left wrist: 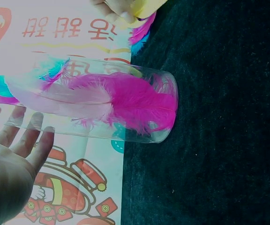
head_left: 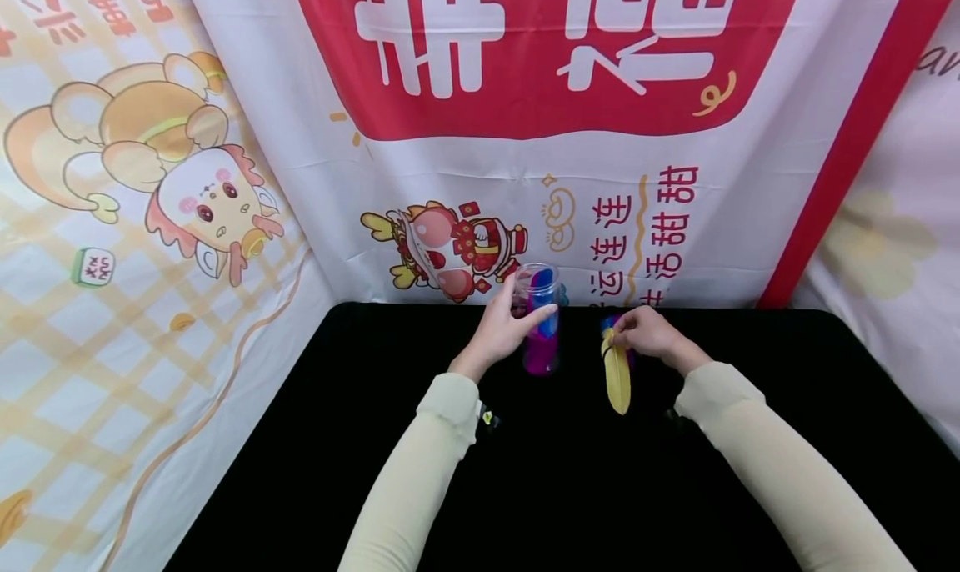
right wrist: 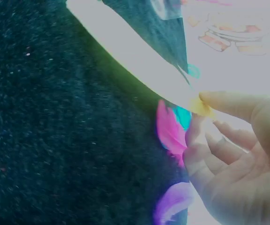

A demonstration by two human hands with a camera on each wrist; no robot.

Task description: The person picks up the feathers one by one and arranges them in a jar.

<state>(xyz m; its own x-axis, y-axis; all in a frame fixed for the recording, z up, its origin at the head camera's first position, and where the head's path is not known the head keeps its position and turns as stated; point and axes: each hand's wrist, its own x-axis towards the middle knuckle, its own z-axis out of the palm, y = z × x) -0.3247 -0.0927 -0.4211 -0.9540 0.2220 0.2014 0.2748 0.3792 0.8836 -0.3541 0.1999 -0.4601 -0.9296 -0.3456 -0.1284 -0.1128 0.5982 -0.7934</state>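
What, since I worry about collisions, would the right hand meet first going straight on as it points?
Past the yellow feather the right hand pinches, probably the loose blue feather just beyond, though depth is unclear; farther along is the clear jar.

the tabletop (head_left: 585,489) lies before a back cloth (head_left: 315,180), with side cloths (head_left: 892,372) to its left and right. near its back edge, left of the right of the two hands (head_left: 651,333), is the jar (head_left: 537,268), feathers (left wrist: 144,101) inside it; the left hand (head_left: 501,322) is around its left side. right of the jar, the held feather (head_left: 618,384) hangs below the right hand's fingertips. just behind it are loose feathers (right wrist: 171,131).
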